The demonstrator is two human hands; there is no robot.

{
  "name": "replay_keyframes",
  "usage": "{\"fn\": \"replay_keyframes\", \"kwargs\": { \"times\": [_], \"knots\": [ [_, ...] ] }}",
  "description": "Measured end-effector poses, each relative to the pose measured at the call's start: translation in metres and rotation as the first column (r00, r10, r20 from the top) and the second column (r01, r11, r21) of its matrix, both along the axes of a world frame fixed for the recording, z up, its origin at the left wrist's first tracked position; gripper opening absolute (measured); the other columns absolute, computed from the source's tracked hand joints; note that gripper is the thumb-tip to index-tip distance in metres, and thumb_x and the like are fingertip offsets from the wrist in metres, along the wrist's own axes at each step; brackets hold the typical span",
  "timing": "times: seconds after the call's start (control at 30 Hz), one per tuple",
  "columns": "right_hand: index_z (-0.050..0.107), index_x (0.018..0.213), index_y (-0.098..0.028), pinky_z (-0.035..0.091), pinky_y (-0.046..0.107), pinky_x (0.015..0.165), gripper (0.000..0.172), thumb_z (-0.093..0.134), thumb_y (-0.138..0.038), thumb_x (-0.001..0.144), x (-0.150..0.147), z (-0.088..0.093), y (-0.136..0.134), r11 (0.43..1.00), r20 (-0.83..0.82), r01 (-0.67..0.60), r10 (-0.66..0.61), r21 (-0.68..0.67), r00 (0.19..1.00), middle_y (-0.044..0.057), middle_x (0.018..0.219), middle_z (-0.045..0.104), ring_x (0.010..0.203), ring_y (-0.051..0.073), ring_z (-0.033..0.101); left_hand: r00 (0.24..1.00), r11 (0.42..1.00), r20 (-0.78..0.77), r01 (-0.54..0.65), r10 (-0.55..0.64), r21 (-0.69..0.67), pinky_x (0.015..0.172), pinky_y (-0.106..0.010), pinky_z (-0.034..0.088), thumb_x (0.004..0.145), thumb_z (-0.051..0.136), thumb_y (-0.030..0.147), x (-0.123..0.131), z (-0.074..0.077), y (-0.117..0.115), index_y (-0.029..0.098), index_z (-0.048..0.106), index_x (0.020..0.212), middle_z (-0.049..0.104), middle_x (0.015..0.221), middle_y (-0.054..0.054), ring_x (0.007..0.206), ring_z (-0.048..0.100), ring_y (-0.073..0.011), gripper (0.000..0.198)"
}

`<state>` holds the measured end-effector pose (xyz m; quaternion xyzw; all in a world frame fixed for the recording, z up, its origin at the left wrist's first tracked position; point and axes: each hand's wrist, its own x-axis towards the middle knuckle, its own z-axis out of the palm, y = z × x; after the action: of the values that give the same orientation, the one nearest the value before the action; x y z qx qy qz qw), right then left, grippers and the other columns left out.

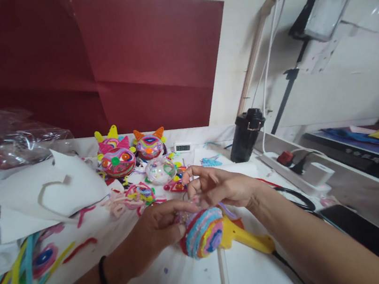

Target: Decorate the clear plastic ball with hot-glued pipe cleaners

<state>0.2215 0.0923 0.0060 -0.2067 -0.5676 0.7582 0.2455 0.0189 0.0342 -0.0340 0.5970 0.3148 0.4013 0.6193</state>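
Note:
My left hand [167,221] is closed on a clear ball [205,234] partly covered with striped fuzzy pipe cleaners in red, light blue, yellow, orange and purple. Its thumb and fingers press the ball's upper left side. Over the top of the ball, my right hand [222,185] has its thumb and index finger close together, with the other fingers curled. Whatever sits between its fingertips is too small and blurred to name. Just right of the ball lies a yellow hot glue gun [250,239], its cord running toward the front edge.
Two decorated animal-face balls [118,161] and a clear ball [161,171] stand at the back. Loose pipe cleaners [25,266] and white paper [50,186] lie left. A black bottle [247,135], a power strip [300,170] and a dark phone-like slab [360,235] are on the right.

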Motion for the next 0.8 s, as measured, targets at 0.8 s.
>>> {"fn": "replay_keyframes", "kwargs": {
  "times": [0.8],
  "knots": [
    [0.057, 0.083, -0.016, 0.047, 0.022, 0.061, 0.036, 0.062, -0.005, 0.049, -0.01, -0.015, 0.01, 0.983, 0.103, 0.182, -0.178, -0.032, 0.979, -0.003, 0.067, 0.067, 0.062, 0.012, 0.062, 0.973, 0.94, 0.207, -0.028, 0.104, -0.341, 0.073, -0.028, 0.055, 0.067, 0.072, 0.012, 0.002, -0.006, 0.008, 0.018, 0.076, 0.095, 0.077, 0.094, -0.006, 0.081, 0.068, -0.0202, 0.029]
  ]
}}
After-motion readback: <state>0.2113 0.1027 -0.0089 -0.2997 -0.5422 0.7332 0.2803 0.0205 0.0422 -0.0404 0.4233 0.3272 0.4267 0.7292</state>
